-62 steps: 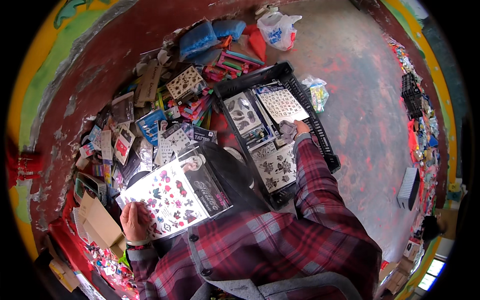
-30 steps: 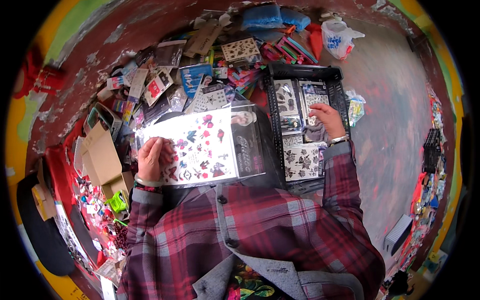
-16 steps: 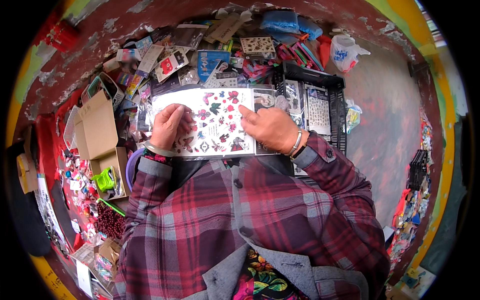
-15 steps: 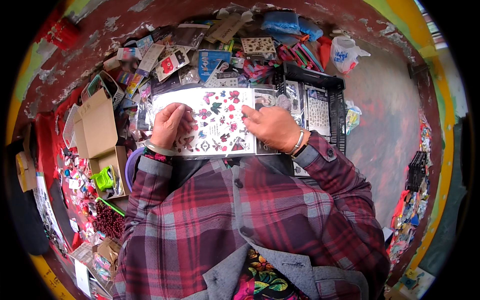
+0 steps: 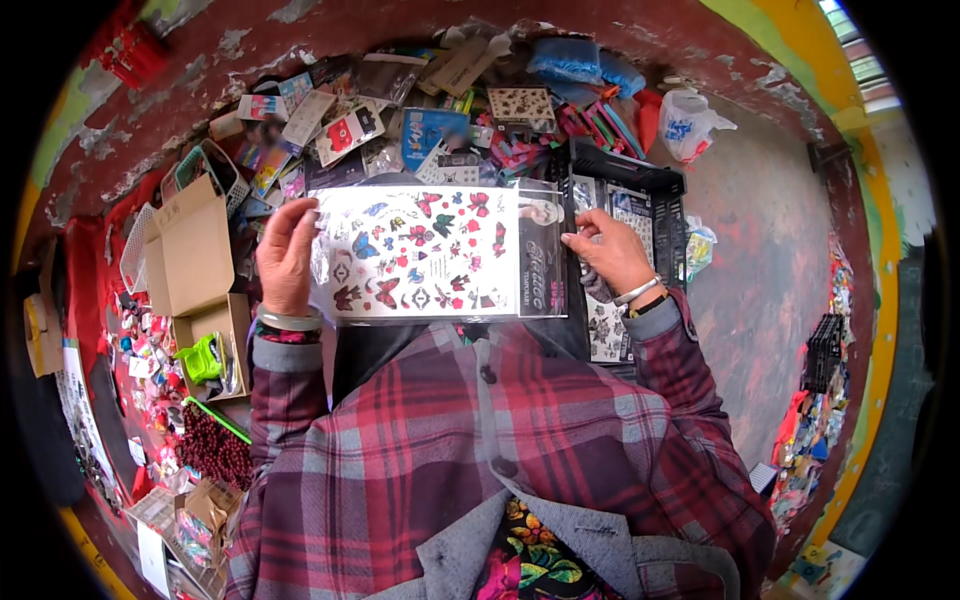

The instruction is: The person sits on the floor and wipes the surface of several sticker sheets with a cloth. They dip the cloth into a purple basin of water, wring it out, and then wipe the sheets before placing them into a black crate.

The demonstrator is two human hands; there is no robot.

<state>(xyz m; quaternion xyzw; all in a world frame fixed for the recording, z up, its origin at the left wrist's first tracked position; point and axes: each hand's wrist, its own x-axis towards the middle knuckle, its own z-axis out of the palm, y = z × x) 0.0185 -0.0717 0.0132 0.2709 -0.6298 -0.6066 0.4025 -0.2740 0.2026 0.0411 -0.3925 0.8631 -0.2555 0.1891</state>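
Observation:
A white temporary tattoo sheet [image 5: 395, 296] printed with butterflies and flowers lies in a clear plastic sleeve in front of my chest. A dark header strip with a picture runs down its right side. My left hand [image 5: 288, 258] grips the sleeve's left edge, thumb and fingers together at the upper corner. At the opposite edge my right hand [image 5: 614, 258] pinches the dark strip's side between thumb and fingers. Just beyond my right hand, a black plastic crate [image 5: 640, 170] holds more patterned sheets [image 5: 606, 325], partly covered by that hand and the sleeve.
A heap of packaged goods [image 5: 350, 130] spreads beyond the sheet. To the left stand an open cardboard box [image 5: 190, 255] with a green item [image 5: 203, 358] and a pile of dark red beads [image 5: 213, 447]. A white plastic bag [image 5: 688, 125] sits on the grey floor [image 5: 745, 300] at right.
Both hands have moved outward from the sheet's face to its left and right edges. The whole printed sheet and the dark strip now show. The sheet has shifted slightly down.

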